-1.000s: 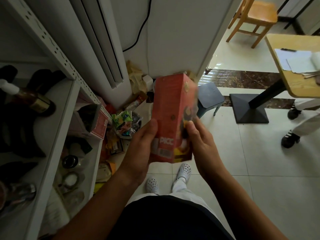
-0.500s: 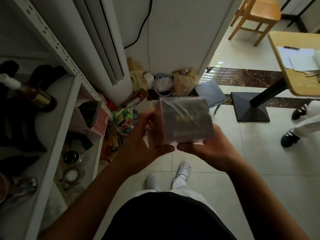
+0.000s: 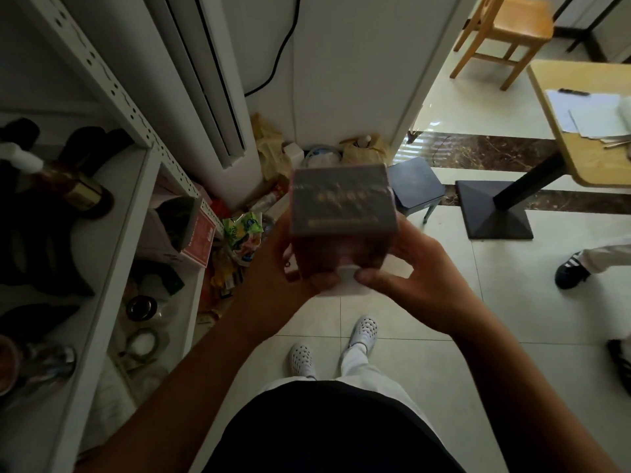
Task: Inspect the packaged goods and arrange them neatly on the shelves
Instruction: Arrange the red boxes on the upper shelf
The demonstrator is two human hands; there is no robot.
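A red carton hangs in front of my chest, tipped so one dark end face with blurred gold print points up at me. My left hand grips its left side, thumb curled under the lower edge. My right hand grips the right side, thumb beneath. The white metal shelf unit stands at my left, holding dark bottles on the upper board and an open pink box lower down.
Snack packets and bags lie piled on the floor by the shelf and the white appliance. A dark stool, a table on a black base, a wooden chair and another person's feet are at the right.
The carton has been turned from upright, red side facing me, to tipped with its dark end face up. Both hands shifted lower round it and it rose slightly.
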